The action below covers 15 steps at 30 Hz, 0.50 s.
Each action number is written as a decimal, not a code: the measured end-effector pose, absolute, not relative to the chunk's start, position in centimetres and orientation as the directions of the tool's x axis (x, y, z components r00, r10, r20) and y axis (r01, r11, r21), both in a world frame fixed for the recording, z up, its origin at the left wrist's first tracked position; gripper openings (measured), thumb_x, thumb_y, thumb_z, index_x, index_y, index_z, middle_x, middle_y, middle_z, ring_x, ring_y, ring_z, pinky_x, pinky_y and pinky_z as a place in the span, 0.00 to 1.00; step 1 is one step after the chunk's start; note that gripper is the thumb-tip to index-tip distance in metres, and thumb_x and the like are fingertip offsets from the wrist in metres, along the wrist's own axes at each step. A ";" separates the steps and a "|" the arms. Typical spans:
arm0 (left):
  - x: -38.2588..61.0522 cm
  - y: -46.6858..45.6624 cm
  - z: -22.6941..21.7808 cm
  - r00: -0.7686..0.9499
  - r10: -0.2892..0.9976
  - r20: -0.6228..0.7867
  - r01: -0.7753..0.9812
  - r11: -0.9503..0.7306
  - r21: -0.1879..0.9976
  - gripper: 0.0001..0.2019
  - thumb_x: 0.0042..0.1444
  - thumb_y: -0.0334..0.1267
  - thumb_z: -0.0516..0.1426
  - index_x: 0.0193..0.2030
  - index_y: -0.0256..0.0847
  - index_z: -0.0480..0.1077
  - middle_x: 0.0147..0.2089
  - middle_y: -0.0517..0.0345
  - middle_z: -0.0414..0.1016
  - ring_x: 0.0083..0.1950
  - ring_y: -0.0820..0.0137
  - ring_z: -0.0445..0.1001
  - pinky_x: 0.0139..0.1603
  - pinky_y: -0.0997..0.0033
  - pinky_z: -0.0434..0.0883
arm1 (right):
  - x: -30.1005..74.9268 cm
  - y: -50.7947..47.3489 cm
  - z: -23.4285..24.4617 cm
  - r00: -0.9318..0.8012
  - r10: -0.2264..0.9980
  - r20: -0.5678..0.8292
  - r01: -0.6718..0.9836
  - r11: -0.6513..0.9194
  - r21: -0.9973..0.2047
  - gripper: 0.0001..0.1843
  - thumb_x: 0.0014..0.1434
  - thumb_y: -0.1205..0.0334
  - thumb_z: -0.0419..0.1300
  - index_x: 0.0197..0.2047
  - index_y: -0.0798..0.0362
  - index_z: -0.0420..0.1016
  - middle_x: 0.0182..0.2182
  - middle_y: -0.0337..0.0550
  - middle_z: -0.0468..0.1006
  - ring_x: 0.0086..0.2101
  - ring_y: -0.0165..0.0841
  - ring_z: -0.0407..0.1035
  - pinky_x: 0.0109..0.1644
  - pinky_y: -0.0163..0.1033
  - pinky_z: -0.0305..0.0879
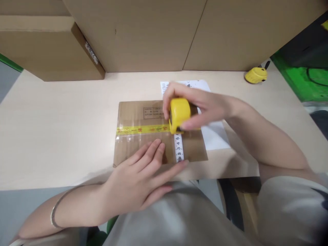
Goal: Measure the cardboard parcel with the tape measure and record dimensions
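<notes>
A flat cardboard box (133, 118) sealed with yellow printed tape lies on the pale table (51, 136). My right hand (202, 104) is closed round a yellow tape measure (179, 114) held over the box's middle. Its white blade (178, 147) runs down toward the box's near edge. My left hand (138, 174) lies flat on the near part of the box, fingers stretched out, with one fingertip touching the blade's end at the edge. A silver bangle is on the left wrist.
A white paper sheet (215, 135) lies under the box's right side. A second yellow tape measure (255, 75) sits at the table's back right. Large cardboard boxes (51, 51) stand along the back. A green surface (304, 82) is off to the right.
</notes>
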<state>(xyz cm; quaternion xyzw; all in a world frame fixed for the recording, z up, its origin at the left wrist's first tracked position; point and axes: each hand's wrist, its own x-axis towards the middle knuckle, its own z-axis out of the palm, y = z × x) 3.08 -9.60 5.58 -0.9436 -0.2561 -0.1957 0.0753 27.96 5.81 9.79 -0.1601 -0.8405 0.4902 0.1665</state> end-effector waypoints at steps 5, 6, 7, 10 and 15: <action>3.4 -9.7 5.5 0.785 0.462 0.413 0.530 -0.846 -0.061 0.26 0.72 0.55 0.50 0.69 0.49 0.72 0.56 0.45 0.81 0.62 0.52 0.78 0.61 0.54 0.75 | 27.5 12.5 8.5 -0.749 0.660 0.057 0.191 0.297 -0.935 0.19 0.51 0.55 0.66 0.44 0.48 0.67 0.37 0.38 0.77 0.40 0.35 0.72 0.41 0.39 0.63; 3.4 -9.7 5.6 0.782 0.463 0.416 0.532 -0.844 -0.062 0.26 0.71 0.56 0.50 0.69 0.49 0.72 0.56 0.45 0.81 0.62 0.52 0.78 0.60 0.54 0.75 | 27.3 13.2 8.2 -0.728 0.684 0.031 0.218 0.274 -0.937 0.18 0.50 0.55 0.66 0.42 0.47 0.67 0.36 0.39 0.78 0.39 0.35 0.72 0.41 0.40 0.63; 3.4 -9.7 5.6 0.781 0.463 0.419 0.532 -0.844 -0.059 0.27 0.71 0.57 0.51 0.68 0.49 0.73 0.56 0.45 0.82 0.62 0.53 0.78 0.60 0.55 0.76 | 27.2 13.7 8.0 -0.718 0.696 0.009 0.240 0.259 -0.936 0.17 0.49 0.55 0.66 0.41 0.47 0.67 0.36 0.39 0.78 0.38 0.36 0.72 0.40 0.41 0.63; 3.4 -9.7 5.6 0.779 0.467 0.419 0.529 -0.848 -0.039 0.28 0.70 0.59 0.50 0.68 0.49 0.73 0.56 0.44 0.81 0.62 0.52 0.79 0.59 0.54 0.77 | 27.2 13.6 8.3 -0.716 0.697 0.020 0.253 0.286 -0.924 0.17 0.49 0.55 0.66 0.40 0.47 0.67 0.35 0.40 0.77 0.37 0.36 0.71 0.39 0.41 0.63; 3.2 -9.7 4.8 0.702 0.528 0.478 0.515 -0.840 0.171 0.35 0.69 0.63 0.50 0.71 0.37 0.65 0.59 0.34 0.79 0.65 0.46 0.77 0.59 0.46 0.80 | 27.6 8.6 10.5 -0.786 0.599 0.153 0.188 0.468 -0.863 0.19 0.54 0.58 0.67 0.49 0.50 0.73 0.42 0.42 0.77 0.41 0.35 0.72 0.42 0.41 0.66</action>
